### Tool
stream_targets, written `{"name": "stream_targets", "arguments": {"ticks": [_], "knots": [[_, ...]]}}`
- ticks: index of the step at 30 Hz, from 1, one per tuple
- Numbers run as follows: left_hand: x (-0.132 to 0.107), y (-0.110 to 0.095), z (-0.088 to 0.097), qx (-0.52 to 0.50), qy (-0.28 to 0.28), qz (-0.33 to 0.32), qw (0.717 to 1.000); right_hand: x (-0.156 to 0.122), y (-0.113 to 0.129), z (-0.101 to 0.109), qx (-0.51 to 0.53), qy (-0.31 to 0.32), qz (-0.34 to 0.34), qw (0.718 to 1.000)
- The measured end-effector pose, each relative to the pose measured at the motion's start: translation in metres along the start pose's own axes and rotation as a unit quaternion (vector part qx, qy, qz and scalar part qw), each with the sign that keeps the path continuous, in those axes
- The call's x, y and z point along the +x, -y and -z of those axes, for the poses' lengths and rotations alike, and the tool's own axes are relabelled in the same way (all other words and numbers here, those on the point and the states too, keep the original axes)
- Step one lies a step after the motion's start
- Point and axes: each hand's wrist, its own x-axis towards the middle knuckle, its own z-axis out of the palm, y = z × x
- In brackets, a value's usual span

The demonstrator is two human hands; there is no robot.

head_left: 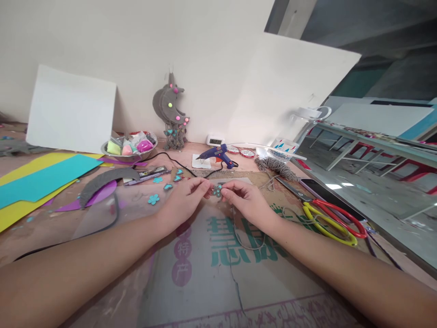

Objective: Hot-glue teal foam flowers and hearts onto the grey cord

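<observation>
Nearest to us, a grey cord [252,248] makes a loose loop on the printed cardboard [201,291]. Our right hand [247,200] pinches a small teal flower [217,190] above it; our left hand [186,196] has its fingertips pressed together just beside, but what they grip we cannot tell. Another flower [154,199] and hearts [168,187] lie unused. Farther, a moon ornament [164,102] hangs, seemingly complete.

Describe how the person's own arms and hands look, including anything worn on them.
The left forearm and right forearm are bare, with no sleeves in view, and taper toward the hands. The left hand and right hand are ungloved. No watch, bracelet or marking is visible; smaller details are too fine to tell.
</observation>
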Motion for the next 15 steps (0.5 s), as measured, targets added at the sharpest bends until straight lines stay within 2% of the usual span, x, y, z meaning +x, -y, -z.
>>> {"name": "stream_targets", "arguments": {"ticks": [5,9,12,15], "knots": [[-0.001,-0.001,-0.001,-0.002,0.025,0.015,1.000,0.000,-0.002,0.001,-0.021,0.002,0.009,1.000],[-0.001,0.000,-0.002,-0.005,0.011,0.028,1.000,0.008,-0.004,0.017,-0.054,-0.054,0.033,0.997],[0.000,0.003,-0.003,-0.029,0.019,0.041,0.999,0.018,-0.008,0.038,-0.168,-0.071,0.059,0.981],[0.002,0.006,-0.004,-0.044,0.027,0.050,0.997,0.024,-0.018,0.053,-0.306,-0.001,0.106,0.946]]}}
